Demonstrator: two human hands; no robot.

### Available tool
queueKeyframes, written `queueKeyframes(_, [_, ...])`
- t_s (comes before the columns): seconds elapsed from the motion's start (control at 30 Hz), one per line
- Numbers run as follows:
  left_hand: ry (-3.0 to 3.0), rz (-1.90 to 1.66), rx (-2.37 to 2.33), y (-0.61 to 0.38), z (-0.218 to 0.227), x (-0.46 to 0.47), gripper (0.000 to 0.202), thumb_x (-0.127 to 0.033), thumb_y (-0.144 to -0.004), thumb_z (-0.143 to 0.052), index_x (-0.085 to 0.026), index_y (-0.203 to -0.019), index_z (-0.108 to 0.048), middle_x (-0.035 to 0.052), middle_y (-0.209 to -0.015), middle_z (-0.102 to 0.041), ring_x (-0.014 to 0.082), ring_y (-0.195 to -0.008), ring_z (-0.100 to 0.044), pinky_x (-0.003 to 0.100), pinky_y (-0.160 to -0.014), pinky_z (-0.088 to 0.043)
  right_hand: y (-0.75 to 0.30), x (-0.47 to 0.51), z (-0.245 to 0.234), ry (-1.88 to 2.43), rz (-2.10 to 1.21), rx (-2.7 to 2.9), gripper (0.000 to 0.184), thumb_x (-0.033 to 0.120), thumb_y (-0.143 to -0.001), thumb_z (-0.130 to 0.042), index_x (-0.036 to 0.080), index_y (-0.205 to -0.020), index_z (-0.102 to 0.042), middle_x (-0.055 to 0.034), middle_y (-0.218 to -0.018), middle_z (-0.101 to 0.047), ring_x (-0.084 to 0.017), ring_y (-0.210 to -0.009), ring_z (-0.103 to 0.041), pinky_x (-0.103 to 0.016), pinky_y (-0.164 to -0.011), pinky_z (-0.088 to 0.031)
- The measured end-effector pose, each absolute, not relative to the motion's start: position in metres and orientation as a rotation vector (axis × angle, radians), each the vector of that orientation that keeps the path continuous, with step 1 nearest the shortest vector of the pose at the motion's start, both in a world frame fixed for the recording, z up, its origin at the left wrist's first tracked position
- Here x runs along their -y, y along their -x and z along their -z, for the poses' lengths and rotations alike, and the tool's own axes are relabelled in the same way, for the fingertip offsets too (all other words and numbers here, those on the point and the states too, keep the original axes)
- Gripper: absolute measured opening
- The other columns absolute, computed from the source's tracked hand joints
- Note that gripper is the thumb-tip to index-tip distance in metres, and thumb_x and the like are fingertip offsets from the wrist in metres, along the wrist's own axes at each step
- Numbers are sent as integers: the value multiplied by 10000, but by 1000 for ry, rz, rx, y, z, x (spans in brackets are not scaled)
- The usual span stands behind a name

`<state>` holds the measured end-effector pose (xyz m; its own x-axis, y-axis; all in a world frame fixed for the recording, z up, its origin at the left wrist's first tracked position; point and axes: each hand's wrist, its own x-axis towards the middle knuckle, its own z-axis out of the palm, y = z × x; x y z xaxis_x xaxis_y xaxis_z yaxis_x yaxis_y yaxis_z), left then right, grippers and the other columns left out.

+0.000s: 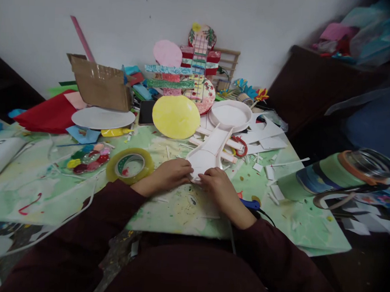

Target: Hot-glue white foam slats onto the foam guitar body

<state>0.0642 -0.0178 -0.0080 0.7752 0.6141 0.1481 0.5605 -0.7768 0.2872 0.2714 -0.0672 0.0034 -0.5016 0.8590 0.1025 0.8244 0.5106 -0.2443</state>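
Note:
A white foam-board piece [205,156] with a round near end, a narrowing neck and raised side strips lies in front of me. My left hand [173,172] grips its near left edge, fingers curled inward. On its near right edge my right hand [219,187] pinches the rim. Beyond it lie crossed white strips [234,144], a round shallow white foam-board tray [232,115] and red-handled scissors [241,146], partly covered. Close to my left wrist is a roll of clear tape [131,165]. A blue-handled tool [251,204] with a cord shows beside my right wrist.
Right of my hands a green bottle [325,176] stands near the table edge. Paint palette [88,157], cardboard box [99,85] and white oval [103,118] are at left. Painted guitar-like crafts [199,71] and a yellow oval [176,117] stand behind. Foam scraps [257,167] litter the table.

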Motion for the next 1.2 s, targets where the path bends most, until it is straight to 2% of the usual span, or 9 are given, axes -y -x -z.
queueKeyframes(0.17, [-2703, -360, -857, -62, 10, 19, 253, -377, -887, -537, -176, -1016, -623, 81, -972, -610, 202, -937, -550, 323, -794, -428, -265, 63, -11, 1618, -217, 2508, 157, 206, -869, -545, 174, -848, -698, -57, -811, -670, -178, -821, -550, -284, -695, -342])
queueKeyframes(0.3, [-2709, -388, -854, -61, 13, 19, 264, -342, -934, -452, -167, -1034, -624, 93, -989, -614, 204, -946, -550, 337, -815, -433, -258, 61, -8, 1675, -128, 2569, 180, 210, -863, -538, 169, -796, -700, -73, -778, -670, -198, -799, -564, -300, -652, -338])
queueKeyframes(0.5, [-2730, -396, -859, -61, 15, 16, 265, -327, -939, -434, -162, -982, -638, 91, -970, -612, 203, -913, -550, 340, -801, -436, -250, 60, -10, 1746, -106, 2620, 198, 222, -876, -520, 159, -863, -708, -103, -806, -675, -226, -831, -587, -311, -661, -375])
queueKeyframes(0.7, [-2678, -374, -774, -62, 13, 17, 246, -301, -914, -478, -175, -1043, -646, 94, -1010, -614, 197, -941, -564, 327, -813, -443, -248, 59, -13, 1778, -107, 2620, 220, 206, -886, -493, 159, -882, -708, -108, -817, -679, -233, -840, -600, -311, -661, -397])
queueKeyframes(1.03, [-2701, -452, -857, -70, 20, 21, 241, -277, -925, -472, -170, -878, -682, 74, -879, -654, 186, -846, -588, 313, -767, -437, -246, 59, -20, 1790, -175, 2622, 243, 219, -898, -492, 132, -925, -717, -144, -857, -691, -246, -873, -631, -311, -696, -432])
queueKeyframes(1.2, [-2654, -455, -840, -72, 11, 25, 255, -292, -933, -456, -181, -947, -685, 82, -895, -658, 188, -866, -595, 313, -773, -451, -243, 58, -25, 1789, -181, 2575, 224, 163, -879, -502, 109, -901, -718, -166, -852, -699, -247, -838, -659, -307, -671, -456])
